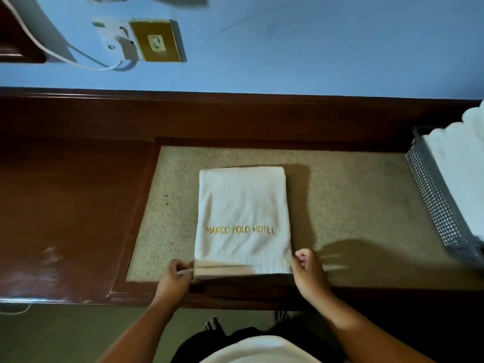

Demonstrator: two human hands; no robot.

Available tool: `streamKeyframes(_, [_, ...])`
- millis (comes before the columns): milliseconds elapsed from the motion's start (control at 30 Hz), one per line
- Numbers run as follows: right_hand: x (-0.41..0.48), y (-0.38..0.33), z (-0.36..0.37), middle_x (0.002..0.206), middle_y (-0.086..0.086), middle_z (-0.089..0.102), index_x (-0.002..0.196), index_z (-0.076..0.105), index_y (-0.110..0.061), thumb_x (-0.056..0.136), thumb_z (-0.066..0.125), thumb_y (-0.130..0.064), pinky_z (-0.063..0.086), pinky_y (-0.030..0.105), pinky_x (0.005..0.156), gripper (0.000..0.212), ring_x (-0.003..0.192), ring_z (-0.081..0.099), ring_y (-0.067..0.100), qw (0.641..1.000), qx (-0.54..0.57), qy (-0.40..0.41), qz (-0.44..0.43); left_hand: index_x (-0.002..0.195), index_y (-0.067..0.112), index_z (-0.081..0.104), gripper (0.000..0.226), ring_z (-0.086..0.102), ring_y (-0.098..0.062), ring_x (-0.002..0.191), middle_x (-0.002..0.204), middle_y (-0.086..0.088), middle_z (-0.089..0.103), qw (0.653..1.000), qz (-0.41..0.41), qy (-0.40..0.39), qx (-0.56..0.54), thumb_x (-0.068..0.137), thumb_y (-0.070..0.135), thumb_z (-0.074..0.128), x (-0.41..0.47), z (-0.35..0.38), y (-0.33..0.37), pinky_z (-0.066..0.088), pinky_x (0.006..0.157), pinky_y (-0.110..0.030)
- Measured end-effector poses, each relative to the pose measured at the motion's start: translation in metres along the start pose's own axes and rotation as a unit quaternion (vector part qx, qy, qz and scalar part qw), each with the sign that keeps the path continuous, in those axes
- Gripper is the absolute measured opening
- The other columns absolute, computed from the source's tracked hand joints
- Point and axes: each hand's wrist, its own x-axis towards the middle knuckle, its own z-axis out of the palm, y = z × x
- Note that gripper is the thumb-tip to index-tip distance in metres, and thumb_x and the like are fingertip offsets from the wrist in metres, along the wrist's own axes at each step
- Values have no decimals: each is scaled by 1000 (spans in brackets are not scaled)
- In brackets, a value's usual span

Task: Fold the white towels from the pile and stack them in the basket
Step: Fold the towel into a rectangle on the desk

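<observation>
towel [242, 218]: folded white terry rectangle with gold lettering, centre frame on the speckled beige inset of the wood counter [65, 205], long axis bottom-to-top | left hand [176, 277], right hand [309, 271]: fingers [180, 268] curled, pinching its two near corners | basket [434, 203]: perforated metal, right edge of frame, holds white towels, nearer right hand

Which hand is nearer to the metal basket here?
Right. The right hand grips the towel at its near right corner, toward the basket; the left hand pinches the near left corner, farther away.
</observation>
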Motion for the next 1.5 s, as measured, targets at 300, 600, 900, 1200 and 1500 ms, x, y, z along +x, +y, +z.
streamKeyframes(300, [27, -52, 19, 92, 9, 73, 113, 70, -6, 82, 77, -22, 47, 25, 59, 36, 76, 68, 24, 963, 182, -113, 162, 119, 4, 66, 45, 73, -33, 86, 99, -15, 76, 970, -56, -113, -207, 86, 32, 76, 6, 17, 72, 62, 75, -46])
streamKeyframes(600, [-2, -100, -204, 90, 13, 68, 94, 68, -11, 87, 64, -21, 46, 27, 61, 12, 79, 62, 24, 926, 327, -112, 149, 111, -5, 71, 32, 72, -23, 71, 105, -24, 73, 903, 23, -317, -289, 98, 18, 52, -119, 16, 236, 57, 59, -27])
streamKeyframes(900, [-18, -127, -490, 63, 2, 67, 83, 62, -14, 95, 51, -14, 51, 22, 56, 16, 63, 64, 17, 900, 422, 85, -66, 114, 1, 67, 27, 73, -28, 80, 100, -20, 74, 808, 309, -402, -300, 99, 10, 48, -255, 125, 466, 58, 62, -31])
streamKeyframes(1200, [63, -37, -682, 125, 16, 67, 130, 61, -7, 88, 72, -29, 60, 42, 75, 49, 108, 69, 32, 762, 537, 337, -132, 112, -1, 62, 32, 72, -36, 86, 99, -21, 71, 725, 342, -474, -364, 81, 5, 62, -357, 326, 604, 60, 72, -45])
streamKeyframes(1500, [125, 118, -564, 121, 18, 68, 126, 64, -11, 89, 73, -30, 58, 40, 71, 43, 106, 66, 33, 791, 551, 252, 90, 108, 9, 40, 25, 63, -30, 91, 106, -17, 57, 857, 151, -433, -235, 94, 5, 60, -292, 482, 491, 58, 80, -49])
